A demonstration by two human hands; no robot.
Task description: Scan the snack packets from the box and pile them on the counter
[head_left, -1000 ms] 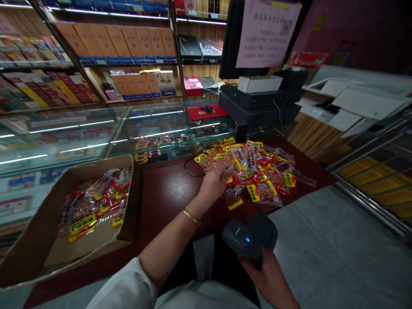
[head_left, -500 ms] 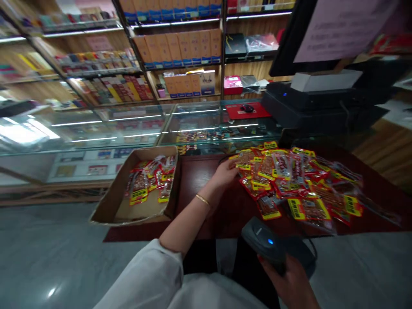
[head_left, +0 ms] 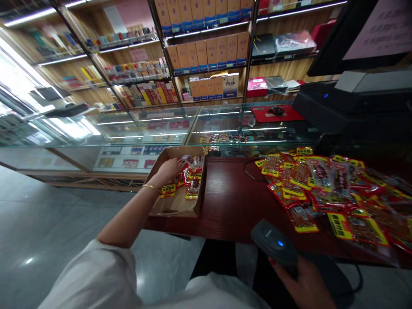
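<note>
Left hand (head_left: pixel 168 170) in the cardboard box (head_left: pixel 178 206), fingertips hidden by the packets (head_left: pixel 193 189); gripping or not, I can't tell! Right hand (head_left: pixel 307 279) wraps the scanner (head_left: pixel 273 240), covering its handle. On the table (head_left: pixel 227 195), the packet pile (head_left: pixel 301 171) runs out of sight rightward.

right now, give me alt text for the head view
A person's left hand is inside a brown cardboard box holding red-and-yellow plastic packets; the right hand grips a dark grey scanner. More packets lie on the dark red table.
</note>
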